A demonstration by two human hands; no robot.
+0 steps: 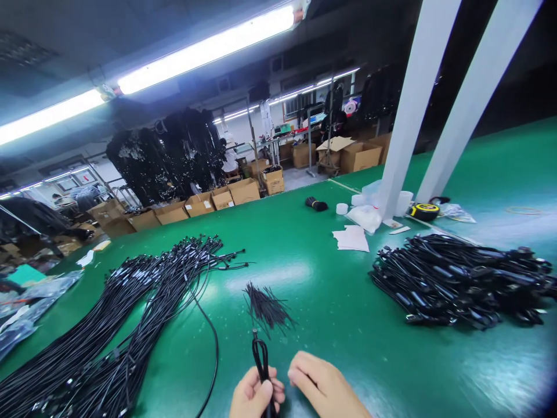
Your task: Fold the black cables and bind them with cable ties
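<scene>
My left hand (255,395) sits at the bottom edge and grips a black cable (261,355) folded into a narrow loop that sticks up from my fist. My right hand (324,386) lies just right of it, fingers curled toward the cable; whether they touch it is unclear. A small bunch of black twist ties (266,306) lies on the green table (331,290) just beyond my hands. A long spread of loose black cables (130,313) stretches to the left. A heap of coiled, bundled cables (461,278) rests to the right.
White papers (351,238), plastic bags (368,216), a tape roll (342,208), a yellow-black tape measure (424,211) and a small black bundle (316,203) lie farther back. Two white posts (413,98) rise from the table. Cardboard boxes (226,197) and hanging dark garments (174,151) stand beyond.
</scene>
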